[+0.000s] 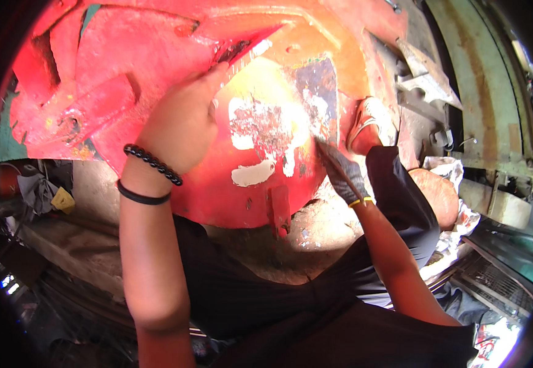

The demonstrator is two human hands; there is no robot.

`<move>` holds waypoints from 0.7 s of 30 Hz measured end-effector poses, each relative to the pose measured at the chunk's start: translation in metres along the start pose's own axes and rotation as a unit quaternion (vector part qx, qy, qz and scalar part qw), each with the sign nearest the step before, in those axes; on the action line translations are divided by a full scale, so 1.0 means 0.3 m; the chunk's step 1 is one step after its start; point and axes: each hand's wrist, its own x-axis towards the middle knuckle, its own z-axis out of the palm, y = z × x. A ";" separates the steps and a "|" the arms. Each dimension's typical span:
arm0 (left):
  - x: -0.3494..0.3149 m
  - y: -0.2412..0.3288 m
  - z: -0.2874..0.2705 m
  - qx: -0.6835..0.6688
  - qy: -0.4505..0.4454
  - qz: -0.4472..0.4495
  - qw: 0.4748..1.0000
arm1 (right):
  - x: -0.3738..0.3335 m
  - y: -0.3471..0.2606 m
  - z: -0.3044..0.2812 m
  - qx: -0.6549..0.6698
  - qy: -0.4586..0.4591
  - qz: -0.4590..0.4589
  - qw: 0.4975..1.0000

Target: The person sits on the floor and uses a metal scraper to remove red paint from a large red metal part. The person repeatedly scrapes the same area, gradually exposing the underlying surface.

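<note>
My bare left hand, with a black beaded bracelet and a black band at the wrist, is at the upper middle against a large red-painted metal casting. Its fingers are closed and mostly hidden; whatever they hold I cannot make out. My right hand wears a dark grey glove with a yellow cuff. It is closed around a thin, dark brownish flat strip at the casting's right edge. Between the hands, whitish filler-like patches and bare, chipped spots mark the glaring red surface.
My legs in dark trousers straddle the casting's near side, with a sandalled foot beside it. Grey metal brackets and a long rusty, pale green beam lie at right. A concrete-like block and crumpled grey wrapping are at left.
</note>
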 end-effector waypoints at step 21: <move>0.007 0.045 0.025 0.041 0.101 0.018 0.994 | -0.129 -0.024 -0.119 0.314 -0.146 0.268 0.899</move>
